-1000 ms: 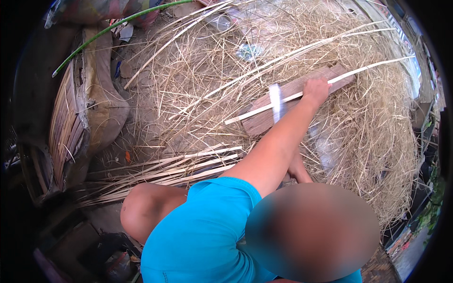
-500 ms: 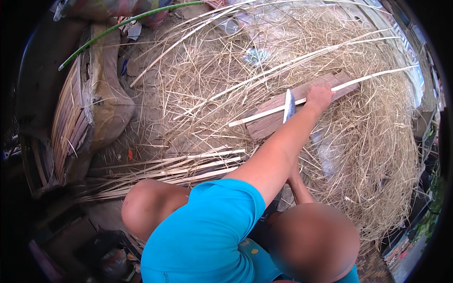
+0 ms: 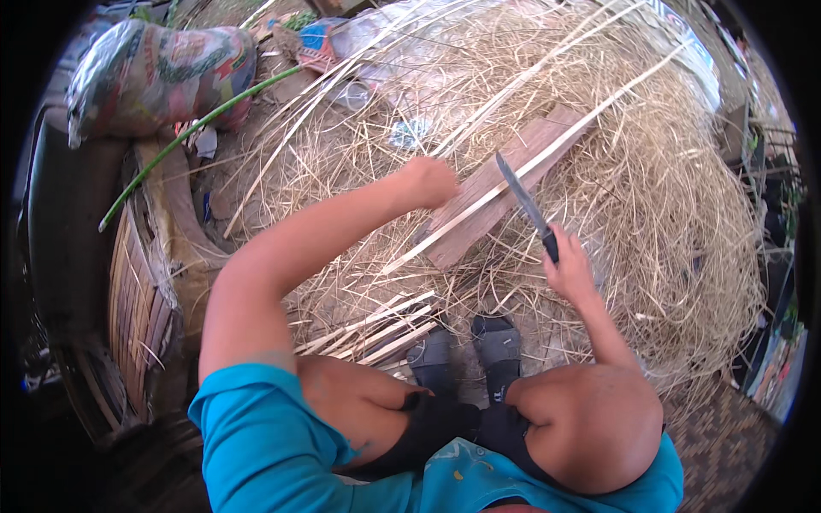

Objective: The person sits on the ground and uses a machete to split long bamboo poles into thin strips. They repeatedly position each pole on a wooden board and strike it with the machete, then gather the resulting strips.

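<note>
Here's the right hand (image 3: 571, 269), its grip closed firmly round the black handle of a knife (image 3: 524, 197), blade angled up and to the left! The blade crosses the line of a pale strip (image 3: 453, 224); whether steel meets strip, I can't tell from here. That strip lies lengthwise over a wooden board (image 3: 475, 230), both ends jutting past the wood. Over on the other side, the left hand (image 3: 428, 182) hangs just beside the board, blurred, its fingers curled in; whether its grip has hold of anything, I cannot tell. Curly shavings (image 3: 676, 231) spread thickly round the board, deepest to the right. More cut strips (image 3: 376, 332) lie bundled by the dark footwear (image 3: 496, 346), and a green stalk (image 3: 205, 124) slants in front of a stuffed sack (image 3: 162, 77).
</note>
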`<state>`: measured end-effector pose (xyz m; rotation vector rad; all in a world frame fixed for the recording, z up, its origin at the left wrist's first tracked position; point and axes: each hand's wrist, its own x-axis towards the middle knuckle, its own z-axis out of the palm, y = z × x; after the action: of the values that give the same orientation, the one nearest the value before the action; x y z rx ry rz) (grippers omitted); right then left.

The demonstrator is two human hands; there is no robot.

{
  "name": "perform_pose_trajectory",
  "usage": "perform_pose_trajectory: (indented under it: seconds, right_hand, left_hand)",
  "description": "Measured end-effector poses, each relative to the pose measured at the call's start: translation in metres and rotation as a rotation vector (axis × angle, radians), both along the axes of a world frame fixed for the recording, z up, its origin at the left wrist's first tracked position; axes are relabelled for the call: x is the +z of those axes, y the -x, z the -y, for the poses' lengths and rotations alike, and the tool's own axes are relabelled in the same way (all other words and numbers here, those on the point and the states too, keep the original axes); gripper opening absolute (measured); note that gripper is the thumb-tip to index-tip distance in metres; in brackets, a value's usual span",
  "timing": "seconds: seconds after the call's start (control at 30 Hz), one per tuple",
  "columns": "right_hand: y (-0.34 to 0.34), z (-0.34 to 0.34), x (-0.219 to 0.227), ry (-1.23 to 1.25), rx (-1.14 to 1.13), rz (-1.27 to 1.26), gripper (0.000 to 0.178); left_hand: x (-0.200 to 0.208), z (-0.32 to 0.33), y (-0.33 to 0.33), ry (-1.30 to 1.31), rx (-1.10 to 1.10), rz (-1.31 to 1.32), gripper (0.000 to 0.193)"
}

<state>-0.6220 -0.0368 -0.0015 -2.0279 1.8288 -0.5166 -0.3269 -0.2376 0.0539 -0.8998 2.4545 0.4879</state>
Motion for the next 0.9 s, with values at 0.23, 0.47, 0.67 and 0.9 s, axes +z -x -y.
perform_pose_trajectory:
  seconds: [0.23,0.47,0.67,0.9]
  right_hand:
    - [-0.019,0.025,-0.006,-0.205,-0.045,-0.101,0.047]
    - [-0.018,0.056,0.005,-0.426,-0.174,0.081,0.044]
    - [0.047,0.07,-0.003,-0.274,-0.279,-0.148,0.044]
    - [-0.031,-0.011,-0.005,-0.136,0.123,0.006,0.048]
  left_hand:
    - [-0.077,-0.139,-0.094,-0.634,0.826,-0.505,0.054]
    - [-0.085,-0.193,-0.116,-0.299,0.914,-0.68,0.038]
    - [-0.093,-0.205,-0.139,-0.172,0.9,-0.581,0.042]
    - [-0.078,-0.202,-0.096,0.078,0.706,-0.452,0.038]
